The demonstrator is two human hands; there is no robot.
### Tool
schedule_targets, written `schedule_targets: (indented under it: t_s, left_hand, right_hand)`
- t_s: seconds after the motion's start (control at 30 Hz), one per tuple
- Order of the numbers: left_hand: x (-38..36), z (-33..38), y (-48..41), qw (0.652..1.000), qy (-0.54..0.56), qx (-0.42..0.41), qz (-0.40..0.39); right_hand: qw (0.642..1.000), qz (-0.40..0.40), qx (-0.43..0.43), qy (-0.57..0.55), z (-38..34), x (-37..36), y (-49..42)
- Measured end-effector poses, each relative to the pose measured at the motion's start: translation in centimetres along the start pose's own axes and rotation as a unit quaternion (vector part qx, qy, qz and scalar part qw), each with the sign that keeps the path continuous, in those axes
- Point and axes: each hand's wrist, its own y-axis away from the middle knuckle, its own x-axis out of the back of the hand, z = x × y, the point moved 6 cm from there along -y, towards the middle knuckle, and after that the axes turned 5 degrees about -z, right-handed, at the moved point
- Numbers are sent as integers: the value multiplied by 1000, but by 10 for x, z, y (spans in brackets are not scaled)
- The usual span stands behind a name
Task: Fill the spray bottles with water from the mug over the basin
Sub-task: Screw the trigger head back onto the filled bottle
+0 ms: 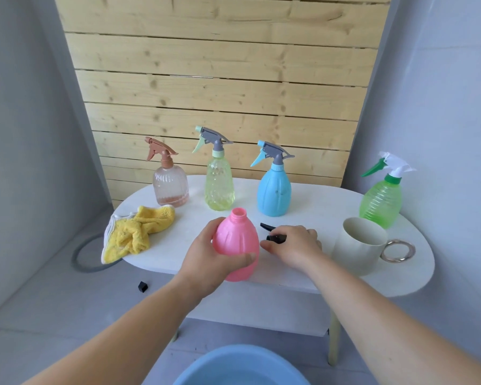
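Note:
My left hand (pixel 208 257) grips a pink bottle (pixel 238 243) with its neck uncapped, upright at the front of the white table (pixel 289 201). Just right of it, my right hand (pixel 295 247) lies over a black spray head (pixel 272 234) on the tabletop, fingers curled around it. A cream mug (pixel 358 248) with a metal ring handle stands to the right of that hand. A blue basin (pixel 242 368) sits on the floor below the table's front edge.
Along the back stand capped spray bottles: a brownish clear one (pixel 170 187), a yellow-green one (pixel 219 187), a blue one (pixel 274 190), and a green one (pixel 381 201) at the far right. A yellow cloth (pixel 136 234) hangs over the left edge. A small black piece (pixel 142 286) lies on the floor.

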Motion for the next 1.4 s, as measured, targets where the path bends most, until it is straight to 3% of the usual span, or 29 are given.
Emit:
schedule_targets:
  t_s: [0.2, 0.33, 0.43, 0.57, 0.93, 1.13, 1.4]
  left_hand:
    - [1, 1, 1, 1000, -7, -1, 0]
    - [1, 2, 1, 1000, -3, 0, 7]
    - [1, 4, 0, 1000, -1, 0, 11]
    - [0, 5, -1, 1000, -2, 2, 15]
    - [-9, 6, -15, 1000, 9, 4, 25]
    - [-14, 7, -19, 1000, 10, 2, 19]
    - [-20, 11, -23, 1000, -6, -5, 9]
  right_hand:
    - [997, 39, 14, -61, 3, 2, -5]
    - [976, 106, 69, -175, -5, 22, -3]
    - [958, 171, 111, -202, -17, 51, 5]
    - [938, 196, 154, -239, -35, 88, 17]
    - [933, 236, 212, -168, -34, 150, 35]
    - [933, 239, 219, -158, -36, 149, 36]
    - [910, 206, 313, -176, -67, 144, 51]
